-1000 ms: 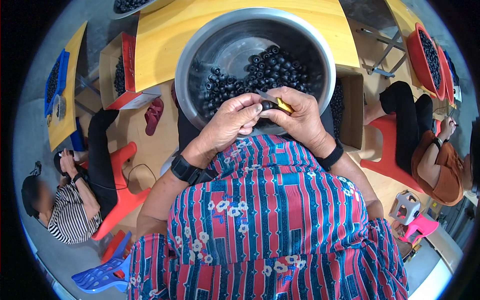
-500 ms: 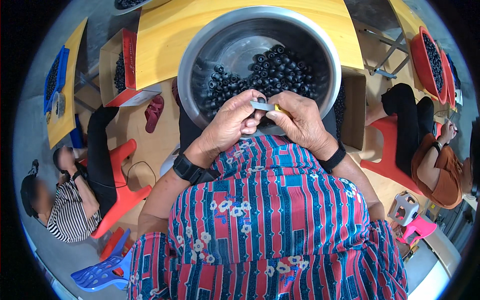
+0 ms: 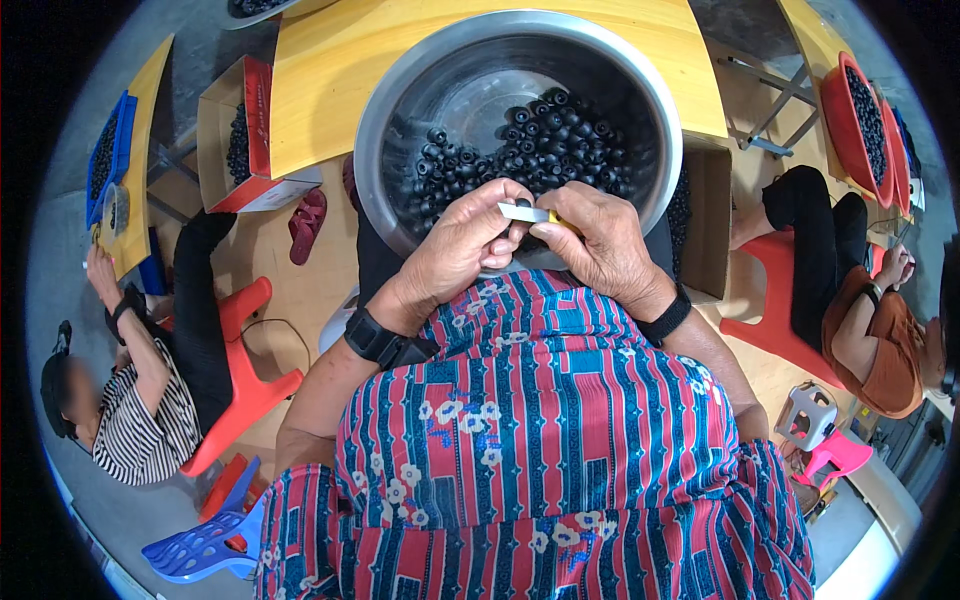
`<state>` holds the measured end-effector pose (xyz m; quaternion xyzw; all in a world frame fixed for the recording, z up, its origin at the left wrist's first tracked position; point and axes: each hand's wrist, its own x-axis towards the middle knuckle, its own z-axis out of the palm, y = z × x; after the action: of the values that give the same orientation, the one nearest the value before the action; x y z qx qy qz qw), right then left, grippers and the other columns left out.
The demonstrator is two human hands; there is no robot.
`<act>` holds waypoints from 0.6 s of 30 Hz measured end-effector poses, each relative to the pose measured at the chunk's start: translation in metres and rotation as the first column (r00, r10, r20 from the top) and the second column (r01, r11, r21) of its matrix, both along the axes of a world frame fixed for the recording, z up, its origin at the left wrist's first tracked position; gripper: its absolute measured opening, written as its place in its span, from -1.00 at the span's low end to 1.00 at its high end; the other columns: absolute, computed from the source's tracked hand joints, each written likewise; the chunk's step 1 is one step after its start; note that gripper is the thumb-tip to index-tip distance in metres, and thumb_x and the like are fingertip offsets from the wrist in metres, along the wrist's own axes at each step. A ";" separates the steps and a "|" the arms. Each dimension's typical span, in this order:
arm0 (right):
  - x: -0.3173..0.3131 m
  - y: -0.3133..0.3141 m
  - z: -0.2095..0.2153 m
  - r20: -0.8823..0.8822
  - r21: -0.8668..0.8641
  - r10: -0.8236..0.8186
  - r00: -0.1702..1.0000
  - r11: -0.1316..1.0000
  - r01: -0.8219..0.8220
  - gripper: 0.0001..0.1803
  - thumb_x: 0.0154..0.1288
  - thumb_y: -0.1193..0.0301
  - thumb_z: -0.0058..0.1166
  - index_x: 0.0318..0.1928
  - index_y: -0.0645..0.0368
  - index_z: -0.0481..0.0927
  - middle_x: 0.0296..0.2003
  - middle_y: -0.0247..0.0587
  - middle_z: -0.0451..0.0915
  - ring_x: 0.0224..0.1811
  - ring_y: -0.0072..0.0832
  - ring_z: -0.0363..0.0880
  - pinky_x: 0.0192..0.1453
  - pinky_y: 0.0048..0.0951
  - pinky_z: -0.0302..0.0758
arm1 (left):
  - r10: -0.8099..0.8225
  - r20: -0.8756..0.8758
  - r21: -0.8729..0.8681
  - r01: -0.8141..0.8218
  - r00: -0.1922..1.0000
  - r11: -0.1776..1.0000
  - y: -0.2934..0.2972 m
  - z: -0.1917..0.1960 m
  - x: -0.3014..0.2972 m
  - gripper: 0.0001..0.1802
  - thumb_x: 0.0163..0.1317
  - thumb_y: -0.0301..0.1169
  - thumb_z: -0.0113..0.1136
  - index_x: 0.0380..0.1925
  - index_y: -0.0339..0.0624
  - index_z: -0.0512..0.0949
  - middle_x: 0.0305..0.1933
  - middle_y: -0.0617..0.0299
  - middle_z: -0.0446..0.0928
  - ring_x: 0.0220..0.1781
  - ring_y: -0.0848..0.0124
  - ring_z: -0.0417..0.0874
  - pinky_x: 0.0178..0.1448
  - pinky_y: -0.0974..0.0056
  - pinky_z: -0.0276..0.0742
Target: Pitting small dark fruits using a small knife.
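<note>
My left hand [image 3: 462, 235] is closed in a pinch on a small black round part [image 3: 522, 203], mostly hidden by the fingers and a blade. In my right fist [image 3: 605, 238] is a small knife [image 3: 524, 213] with a yellow handle, its flat blade pointing left against the part. Both hands are close together over the near rim of a large steel basin [image 3: 368, 150]. Inside the basin lies a heap of small black round parts [image 3: 545, 140], many with a hole in the middle.
A yellow table [image 3: 315, 90] stands beyond the basin. Cardboard boxes of black parts flank it, one at left [image 3: 222, 140] and one at right [image 3: 712, 220]. Co-workers sit at left [image 3: 150, 410] and right [image 3: 880, 350]. A red slipper [image 3: 307, 228] lies on the floor.
My hands stay nearly in place; the knife blade has tilted slightly and catches more light. At left, the co-worker's arm has reached out to the table edge.
</note>
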<state>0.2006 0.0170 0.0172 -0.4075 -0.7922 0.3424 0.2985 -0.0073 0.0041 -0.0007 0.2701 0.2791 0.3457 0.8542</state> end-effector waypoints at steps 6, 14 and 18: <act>0.000 -0.001 0.001 0.021 0.004 -0.006 1.000 1.000 0.006 -0.76 0.26 0.24 0.20 -0.22 0.13 0.59 -0.42 -0.11 0.54 -0.35 -0.11 0.59 -0.29 -0.20 0.50 | -0.007 0.004 -0.009 0.007 1.000 1.000 0.000 0.001 0.000 -0.74 0.52 -0.20 -0.03 -0.02 -0.14 0.39 -0.38 0.44 0.33 -0.43 0.70 0.20 -0.40 0.59 0.13; 0.000 -0.001 0.005 0.035 0.048 0.003 0.999 0.999 -0.004 -0.76 0.24 0.25 0.21 -0.22 0.14 0.59 -0.44 -0.14 0.53 -0.38 -0.14 0.59 -0.32 -0.20 0.50 | -0.012 -0.003 -0.006 0.012 1.000 1.000 -0.001 0.000 -0.001 -0.75 0.51 -0.22 -0.03 -0.02 -0.14 0.39 -0.36 0.44 0.33 -0.43 0.70 0.21 -0.39 0.59 0.13; -0.001 -0.001 0.006 0.041 0.060 0.002 0.999 0.998 -0.005 -0.76 0.24 0.24 0.22 -0.22 0.14 0.59 -0.44 -0.14 0.53 -0.38 -0.15 0.59 -0.32 -0.20 0.50 | -0.010 -0.008 -0.012 0.009 1.000 1.000 -0.001 0.001 -0.001 -0.76 0.52 -0.23 -0.03 -0.02 -0.15 0.40 -0.36 0.43 0.33 -0.43 0.70 0.22 -0.39 0.59 0.14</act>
<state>0.2000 0.0161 0.0236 -0.4040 -0.8088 0.3105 0.2937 -0.0083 0.0034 0.0006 0.2679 0.2832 0.3389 0.8562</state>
